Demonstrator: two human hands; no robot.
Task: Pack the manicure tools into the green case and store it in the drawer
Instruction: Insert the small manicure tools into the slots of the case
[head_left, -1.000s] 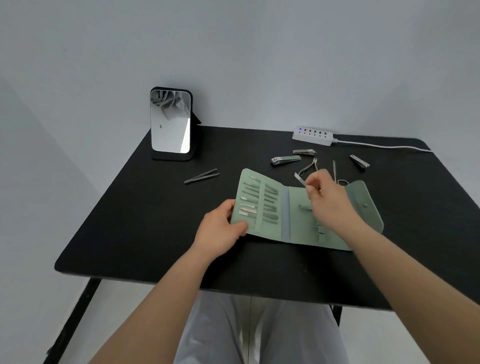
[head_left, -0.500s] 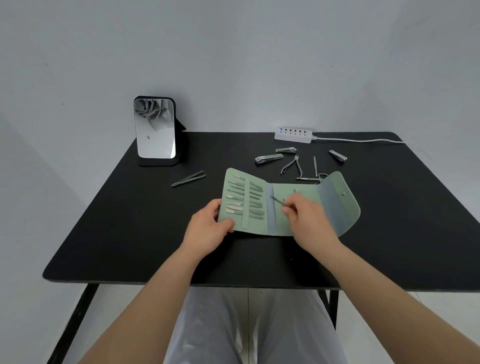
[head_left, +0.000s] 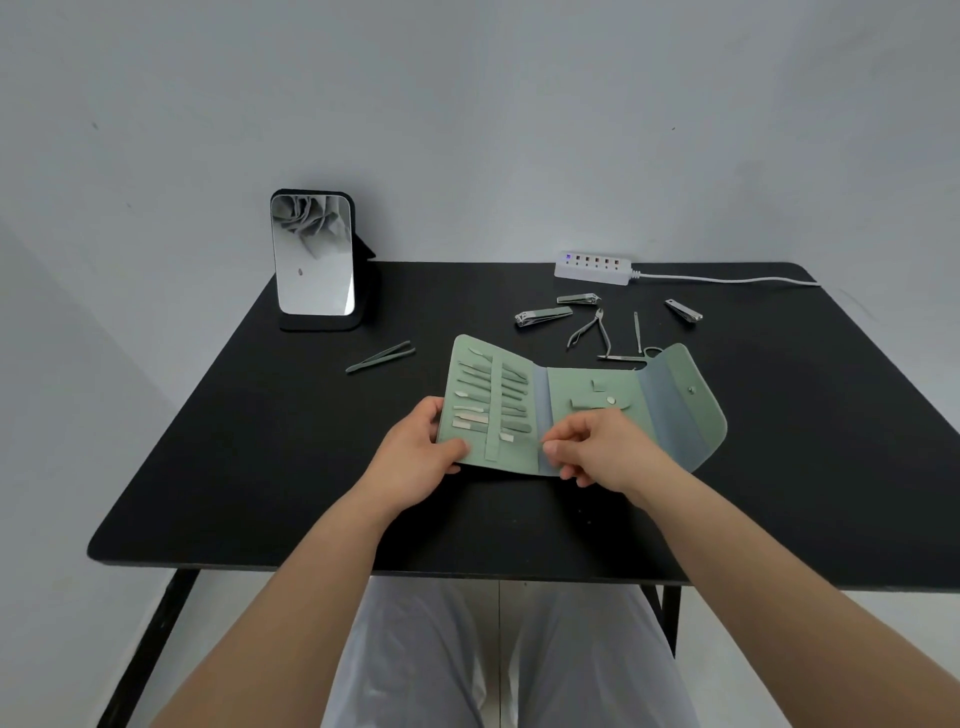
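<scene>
The green case lies open on the black table, with several thin tools tucked in its left panel. My left hand grips the case's left edge, thumb on top. My right hand has its fingers curled and pinched at the lower middle fold, on a thin tool that they mostly hide. Loose behind the case lie three nail clippers, a cuticle nipper, small scissors and a thin pick. Green tweezers lie to the left.
A standing mirror is at the table's back left. A white power strip with its cable runs along the back right edge. My legs are under the table's front edge. No drawer is in view.
My right hand carried a thin tool from behind the case down to its lower middle fold. My left hand kept its grip on the case's left edge.
</scene>
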